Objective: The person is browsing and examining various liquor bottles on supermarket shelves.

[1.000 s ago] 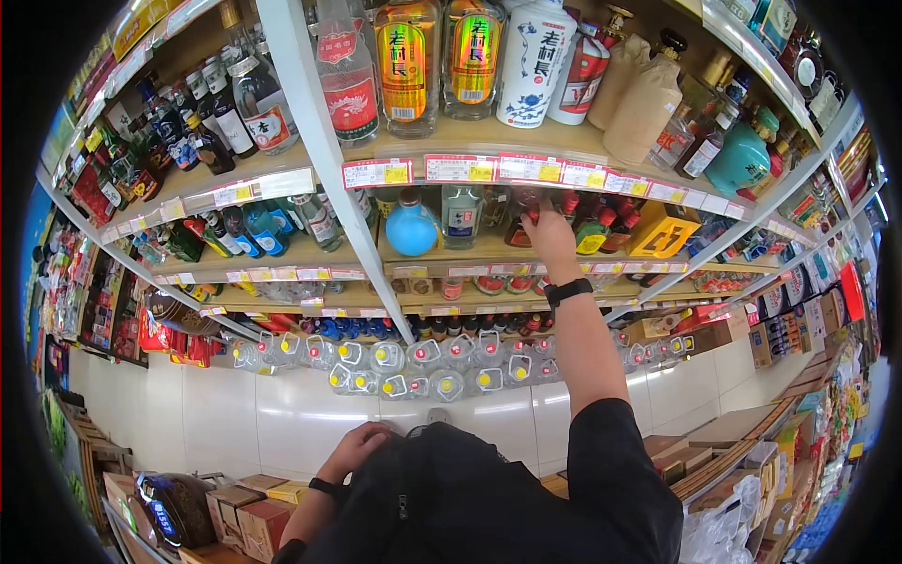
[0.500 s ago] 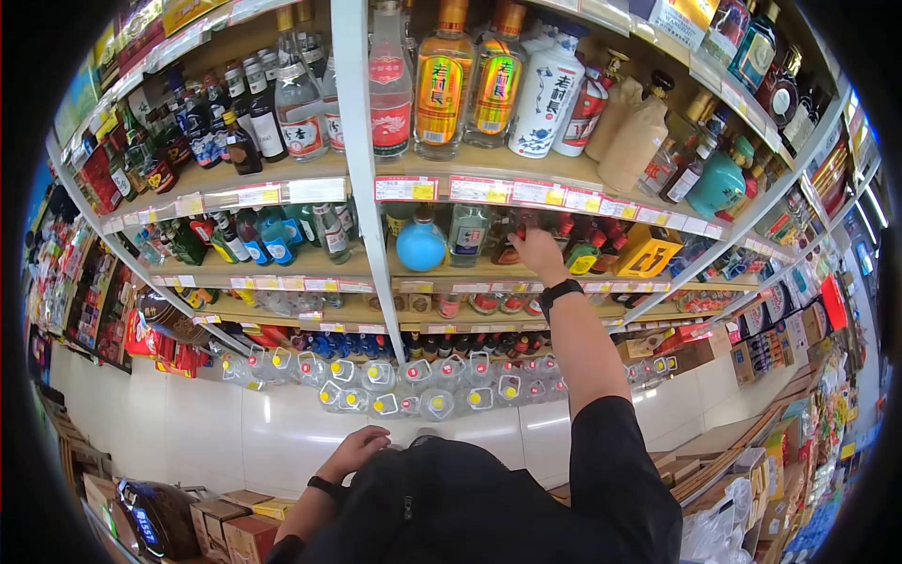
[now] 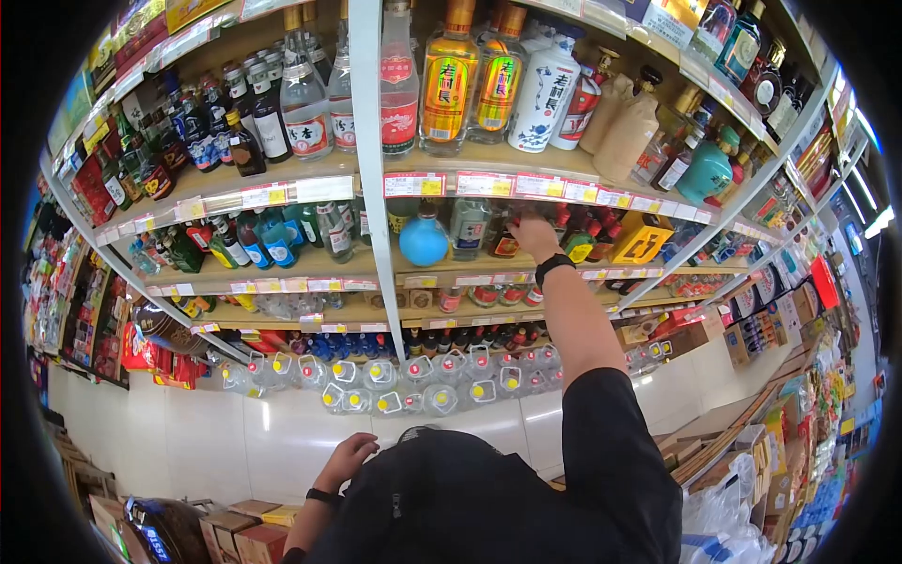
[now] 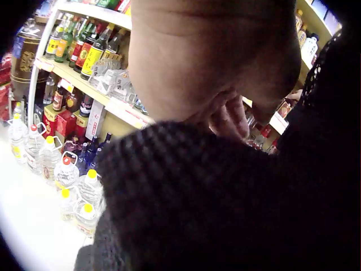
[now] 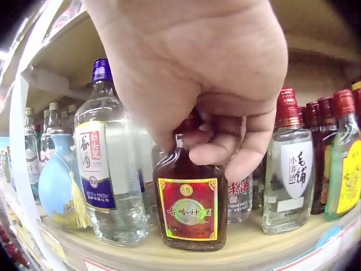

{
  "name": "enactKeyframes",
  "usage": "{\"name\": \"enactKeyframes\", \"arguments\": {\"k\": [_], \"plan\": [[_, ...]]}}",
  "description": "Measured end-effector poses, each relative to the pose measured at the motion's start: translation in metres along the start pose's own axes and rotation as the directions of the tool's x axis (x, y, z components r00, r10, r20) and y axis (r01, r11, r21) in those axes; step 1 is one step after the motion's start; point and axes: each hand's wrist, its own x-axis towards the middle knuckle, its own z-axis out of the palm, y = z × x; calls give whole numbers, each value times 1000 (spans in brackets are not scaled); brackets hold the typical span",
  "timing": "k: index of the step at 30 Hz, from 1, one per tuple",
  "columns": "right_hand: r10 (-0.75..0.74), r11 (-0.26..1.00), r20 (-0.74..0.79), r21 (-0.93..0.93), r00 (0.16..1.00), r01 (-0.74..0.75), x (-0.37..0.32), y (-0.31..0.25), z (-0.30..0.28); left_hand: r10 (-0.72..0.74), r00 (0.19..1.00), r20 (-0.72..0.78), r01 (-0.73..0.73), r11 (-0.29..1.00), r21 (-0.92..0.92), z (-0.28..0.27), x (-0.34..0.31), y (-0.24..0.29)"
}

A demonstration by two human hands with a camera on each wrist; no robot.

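My right hand (image 3: 536,237) reaches into the second shelf and grips the neck of a small dark liquor bottle (image 5: 190,209) with a red and gold label. Its fingers curl round the cap end and hide most of it. The bottle stands upright, its base at the shelf board. On one side of it is a tall clear bottle (image 5: 108,175) with a blue cap; on the other, a small clear bottle (image 5: 289,180) with a red cap. Low in front of my body, my left hand (image 3: 352,458) hangs with loosely bent fingers, holding nothing.
A round blue bottle (image 3: 424,244) and a yellow box (image 3: 643,239) stand on the same shelf. Large bottles (image 3: 446,89) crowd the shelf above. Clear plastic jugs (image 3: 440,399) line the floor below. Stacked cartons (image 3: 260,543) are behind at the left.
The head view has shifted, so the upper shelves sit further right. My right hand stays at the dark bottle throughout. My left hand has come slightly away from the shirt front.
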Motion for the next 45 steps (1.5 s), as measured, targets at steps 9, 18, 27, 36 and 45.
{"name": "enactKeyframes", "arguments": {"k": [9, 18, 27, 36, 45], "plan": [[137, 990, 53, -28, 989, -136, 5, 21, 4, -20, 999, -47, 23, 997, 77, -12, -16, 7], [233, 968, 60, 79, 971, -237, 10, 26, 14, -72, 997, -13, 73, 997, 15, -16, -19, -14], [274, 959, 177, 31, 946, -283, 22, 31, 20, -115, 993, -15, 115, 993, -3, -18, -33, -25], [250, 966, 155, 33, 956, -258, 16, 31, 21, -112, 993, -47, 112, 994, 1, -31, -48, -51], [189, 978, 76, 76, 979, -195, 12, 31, 17, -122, 991, -50, 123, 992, 11, -31, -55, -58]]}}
